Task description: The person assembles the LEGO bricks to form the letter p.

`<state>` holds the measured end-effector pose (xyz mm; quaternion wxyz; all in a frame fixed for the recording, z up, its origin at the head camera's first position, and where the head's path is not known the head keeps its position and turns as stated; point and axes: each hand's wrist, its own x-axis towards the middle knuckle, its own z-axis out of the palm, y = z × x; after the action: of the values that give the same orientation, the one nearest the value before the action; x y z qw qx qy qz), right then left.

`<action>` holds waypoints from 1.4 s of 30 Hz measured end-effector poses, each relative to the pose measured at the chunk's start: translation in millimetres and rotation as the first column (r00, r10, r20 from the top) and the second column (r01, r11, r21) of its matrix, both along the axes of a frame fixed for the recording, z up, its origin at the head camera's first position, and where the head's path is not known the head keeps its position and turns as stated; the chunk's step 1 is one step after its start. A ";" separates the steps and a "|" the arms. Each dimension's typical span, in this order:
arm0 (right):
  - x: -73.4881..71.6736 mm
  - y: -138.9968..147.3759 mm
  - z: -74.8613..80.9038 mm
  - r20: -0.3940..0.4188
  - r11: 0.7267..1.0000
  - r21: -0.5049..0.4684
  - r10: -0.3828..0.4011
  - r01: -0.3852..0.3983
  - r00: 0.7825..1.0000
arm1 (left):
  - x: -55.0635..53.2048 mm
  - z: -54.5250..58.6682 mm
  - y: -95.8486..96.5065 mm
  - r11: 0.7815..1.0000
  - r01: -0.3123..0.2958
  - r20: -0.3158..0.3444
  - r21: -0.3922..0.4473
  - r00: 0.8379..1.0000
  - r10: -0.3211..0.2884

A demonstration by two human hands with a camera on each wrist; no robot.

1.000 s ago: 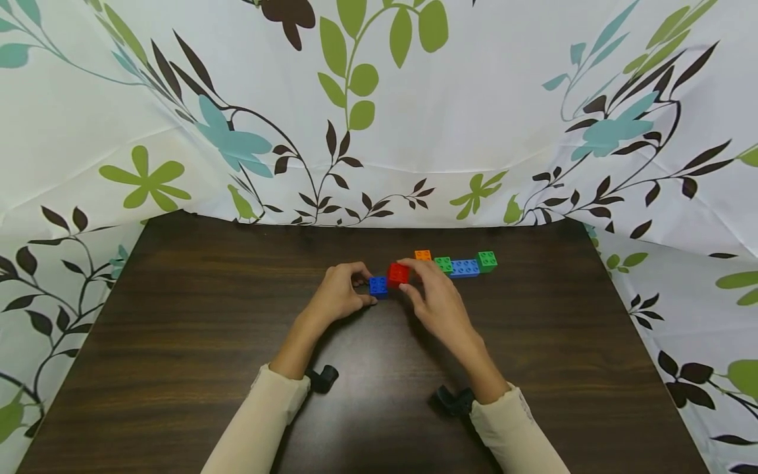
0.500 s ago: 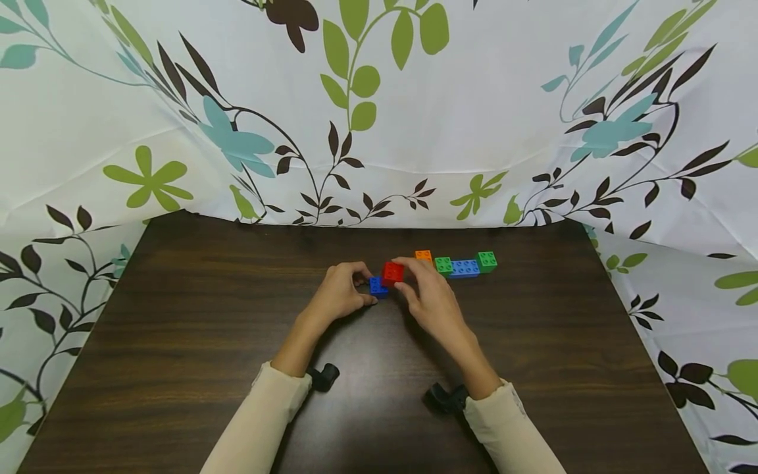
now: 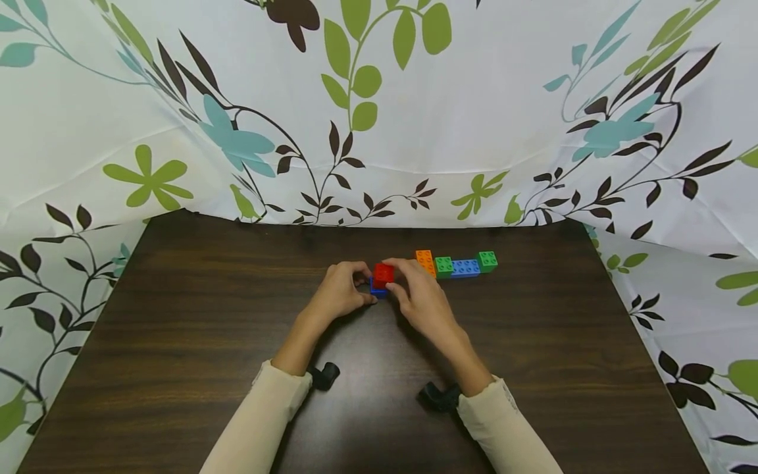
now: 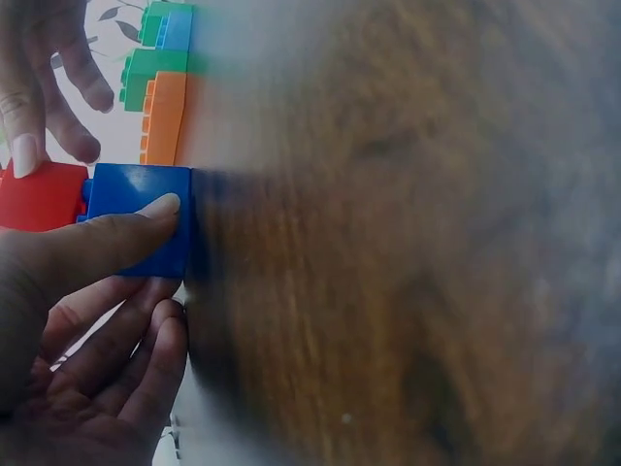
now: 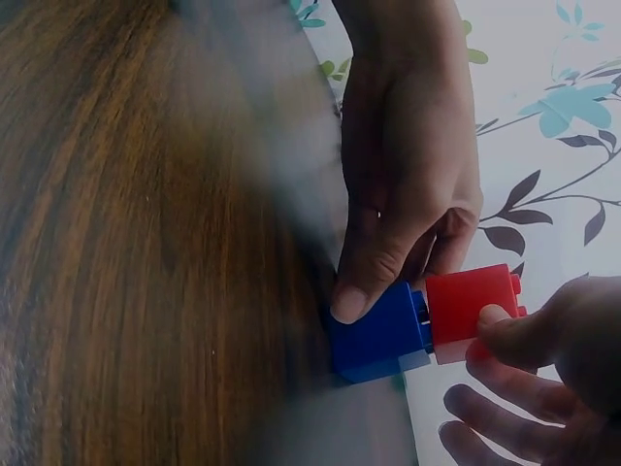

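Note:
A blue toy building block [image 4: 126,194] stands on the dark table, pinched between the thumb and fingers of my left hand [image 3: 340,291]. My right hand [image 3: 423,297] pinches a red block [image 3: 383,274] by its sides, right on top of the blue one. In the right wrist view the red block [image 5: 469,303] sits at the blue block's studs, with a narrow strip of stud showing between them. Its own studs face up, away from the table. From the head view, most of the blue block [image 3: 377,291] is hidden under the red one.
Just right of my right hand, an orange block [image 3: 425,263], a green block [image 3: 443,266], a light blue long block [image 3: 466,267] and another green block [image 3: 487,261] form a row on the table [image 3: 207,342]. A patterned white cloth [image 3: 509,99] hangs behind the table's far edge.
My right hand has carried the red block leftward, from beside the blue block to over it. More of the orange block now shows. My left hand has stayed in place on the blue block.

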<state>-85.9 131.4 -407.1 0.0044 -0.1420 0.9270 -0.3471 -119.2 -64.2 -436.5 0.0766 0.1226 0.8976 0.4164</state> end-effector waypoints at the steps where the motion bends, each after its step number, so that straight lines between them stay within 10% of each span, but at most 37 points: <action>1: 0.1 -0.5 -0.2 -0.001 1.000 0.001 -0.001 0.001 1.000 | -0.6 -0.2 0.3 1.000 0.003 -0.001 -0.003 1.000 -0.003; 29: 0.5 -5.0 -1.8 -0.252 0.969 0.238 0.124 -0.062 0.960 | -4.4 -5.2 -1.9 1.000 0.004 -0.017 0.022 1.000 -0.004; 42: -4.5 -4.4 -0.4 -0.150 0.972 0.231 0.081 -0.045 0.985 | -4.6 4.5 -3.0 0.992 0.125 0.039 0.021 0.991 -0.126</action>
<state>-90.3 127.1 -407.5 -0.0418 -0.1972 0.9530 -0.2263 -123.7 -67.1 -432.0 0.1194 0.1712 0.8825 0.4215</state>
